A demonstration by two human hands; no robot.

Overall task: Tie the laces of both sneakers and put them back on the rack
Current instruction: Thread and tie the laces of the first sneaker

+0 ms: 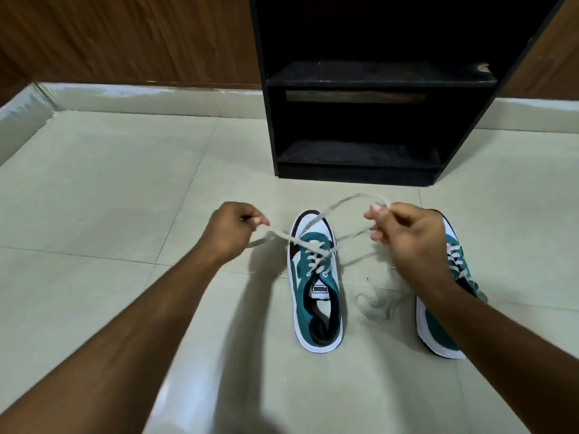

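Note:
Two teal and white sneakers stand on the tiled floor, toes toward the rack. The left sneaker (315, 286) is between my hands. My left hand (233, 230) pinches one end of its white lace (282, 234), pulled out to the left. Up and to the right, my right hand (413, 236) grips the other end, which loops above the toe. The two lace ends cross over the sneaker's tongue. My right forearm partly covers the right sneaker (438, 324). That sneaker's lace (376, 305) lies loose on the floor. The black shoe rack (369, 83) stands just beyond the sneakers.
The rack's two shelves show nothing on them. A wood-panelled wall (125, 36) runs behind it, with a pale skirting along the floor's edge at left and rear. Pale floor tiles (125, 183) surround the shoes.

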